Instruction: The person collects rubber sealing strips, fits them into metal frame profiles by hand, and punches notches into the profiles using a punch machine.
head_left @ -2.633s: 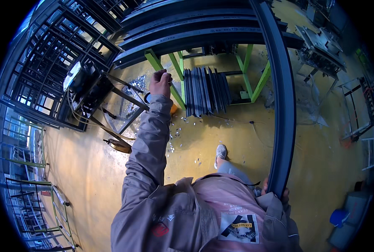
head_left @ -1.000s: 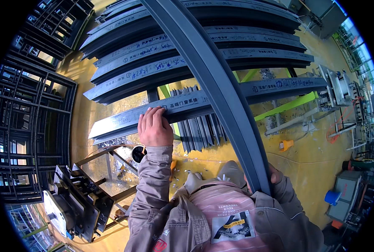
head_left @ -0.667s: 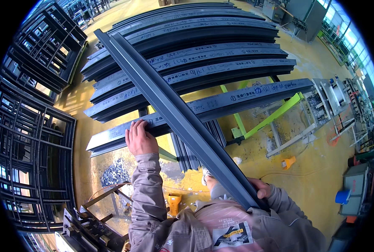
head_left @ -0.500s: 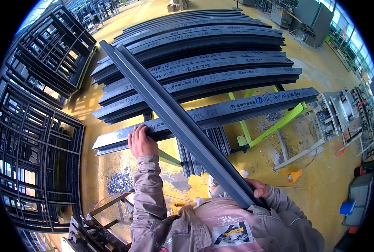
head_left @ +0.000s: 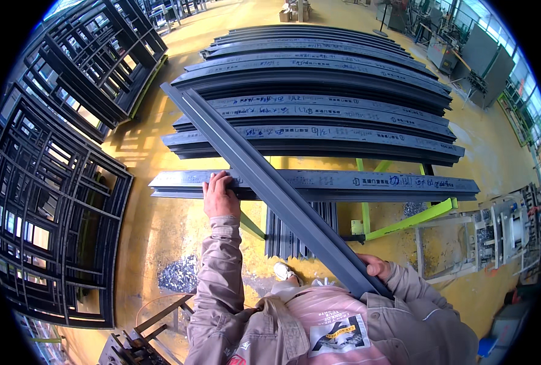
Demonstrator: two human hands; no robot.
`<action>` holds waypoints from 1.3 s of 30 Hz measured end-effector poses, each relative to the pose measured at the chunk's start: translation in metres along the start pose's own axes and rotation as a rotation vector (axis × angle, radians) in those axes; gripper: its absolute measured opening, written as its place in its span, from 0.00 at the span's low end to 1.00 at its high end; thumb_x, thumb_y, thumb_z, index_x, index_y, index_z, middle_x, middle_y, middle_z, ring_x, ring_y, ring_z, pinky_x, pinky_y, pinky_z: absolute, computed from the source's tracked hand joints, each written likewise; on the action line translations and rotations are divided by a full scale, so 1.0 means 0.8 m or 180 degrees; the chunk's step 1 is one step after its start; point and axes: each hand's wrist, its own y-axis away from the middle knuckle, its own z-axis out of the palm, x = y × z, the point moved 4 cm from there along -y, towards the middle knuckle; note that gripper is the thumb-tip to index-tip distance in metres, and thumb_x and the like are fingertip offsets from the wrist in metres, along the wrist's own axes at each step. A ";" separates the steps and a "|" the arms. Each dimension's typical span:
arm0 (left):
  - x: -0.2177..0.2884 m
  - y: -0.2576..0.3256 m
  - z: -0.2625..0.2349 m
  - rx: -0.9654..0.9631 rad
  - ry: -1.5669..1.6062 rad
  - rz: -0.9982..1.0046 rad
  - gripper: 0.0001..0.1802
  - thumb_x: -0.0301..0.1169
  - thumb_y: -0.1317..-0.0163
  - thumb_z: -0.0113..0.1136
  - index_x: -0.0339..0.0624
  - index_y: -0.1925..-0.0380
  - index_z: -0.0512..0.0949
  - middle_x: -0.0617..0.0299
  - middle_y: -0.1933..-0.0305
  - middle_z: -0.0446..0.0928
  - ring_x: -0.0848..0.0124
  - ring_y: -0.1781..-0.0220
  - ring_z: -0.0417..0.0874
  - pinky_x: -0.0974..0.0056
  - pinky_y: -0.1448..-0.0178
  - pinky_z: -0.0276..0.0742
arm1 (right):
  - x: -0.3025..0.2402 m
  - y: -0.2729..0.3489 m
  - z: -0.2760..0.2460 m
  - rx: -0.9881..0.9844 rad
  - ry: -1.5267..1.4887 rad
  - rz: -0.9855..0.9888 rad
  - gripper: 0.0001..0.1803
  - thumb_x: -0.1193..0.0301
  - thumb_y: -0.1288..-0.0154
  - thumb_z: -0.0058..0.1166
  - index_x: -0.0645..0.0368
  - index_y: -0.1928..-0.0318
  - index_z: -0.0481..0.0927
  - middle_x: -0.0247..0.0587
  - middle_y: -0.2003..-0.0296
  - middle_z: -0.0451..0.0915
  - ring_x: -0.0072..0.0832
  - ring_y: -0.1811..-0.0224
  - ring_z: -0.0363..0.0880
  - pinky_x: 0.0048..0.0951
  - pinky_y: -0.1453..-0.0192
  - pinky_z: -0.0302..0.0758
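Note:
A long dark grey metal profile (head_left: 282, 207) slants across the middle, from the far left down to my body on the right. My right hand (head_left: 375, 266) grips its near end, thumb on top and the other fingers mostly hidden beneath. Under it, a second profile (head_left: 331, 178), with pale film and handwriting on its top face, lies crosswise on the green-legged stand. My left hand (head_left: 220, 194) is closed over this one toward its left end, fingertips curled across the top face. The slanting profile crosses it just right of that hand.
Beyond lie several rows of stacked profiles (head_left: 319, 109). Upright profiles (head_left: 298, 234) stand below the stand, beside its green arm (head_left: 410, 219). Dark frames on racks (head_left: 57, 207) fill the left side. Metal shavings (head_left: 179, 275) lie on the yellow floor. A metal framework (head_left: 483, 237) stands at right.
The view has turned, so the stacks and stand appear shifted right and more level. Both hands keep their holds, and the slanting profile still lies across the other one.

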 end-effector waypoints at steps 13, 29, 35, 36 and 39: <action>-0.007 -0.087 0.070 -0.0011 -0.0045 -0.0189 0.19 0.19 0.29 0.62 0.50 0.43 0.90 0.60 0.25 0.90 0.50 0.13 0.84 0.37 0.03 0.67 | -0.130 -0.091 -0.123 -0.0558 -0.1458 0.0713 0.52 0.40 0.26 0.79 0.65 0.17 0.80 0.52 0.39 0.93 0.35 0.46 0.98 0.34 0.41 0.96; 0.409 -0.111 0.153 -0.1896 0.2873 -0.2598 0.44 0.54 0.14 0.73 0.21 0.25 0.72 0.43 0.47 0.90 0.57 0.54 0.97 0.55 0.51 0.95 | -0.469 -0.154 -0.289 0.0110 0.2356 -0.0009 0.49 0.42 0.21 0.75 0.70 0.18 0.78 0.50 0.33 0.89 0.33 0.32 0.88 0.35 0.23 0.83; 0.468 -0.109 0.211 -0.1952 0.3011 -0.3603 0.43 0.56 0.14 0.73 0.26 0.23 0.74 0.46 0.45 0.87 0.58 0.52 0.96 0.51 0.58 1.00 | -0.427 -0.135 -0.359 0.0278 0.2485 -0.0067 0.58 0.34 0.20 0.76 0.73 0.16 0.73 0.51 0.30 0.87 0.33 0.27 0.86 0.38 0.18 0.82; 0.445 -0.101 0.222 -0.1849 0.3098 -0.3507 0.41 0.55 0.14 0.73 0.25 0.25 0.76 0.46 0.44 0.88 0.55 0.50 0.97 0.50 0.57 1.02 | -0.433 -0.132 -0.339 0.0217 0.2531 -0.0220 0.57 0.35 0.18 0.74 0.74 0.15 0.72 0.52 0.30 0.87 0.33 0.25 0.85 0.39 0.17 0.81; 0.447 -0.105 0.222 -0.1619 0.3404 -0.3331 0.35 0.44 0.16 0.73 0.25 0.24 0.79 0.41 0.36 0.89 0.45 0.43 0.98 0.46 0.50 1.04 | -0.452 -0.105 -0.344 0.0266 0.2850 -0.0376 0.53 0.37 0.12 0.68 0.74 0.14 0.71 0.55 0.27 0.86 0.35 0.22 0.83 0.39 0.15 0.79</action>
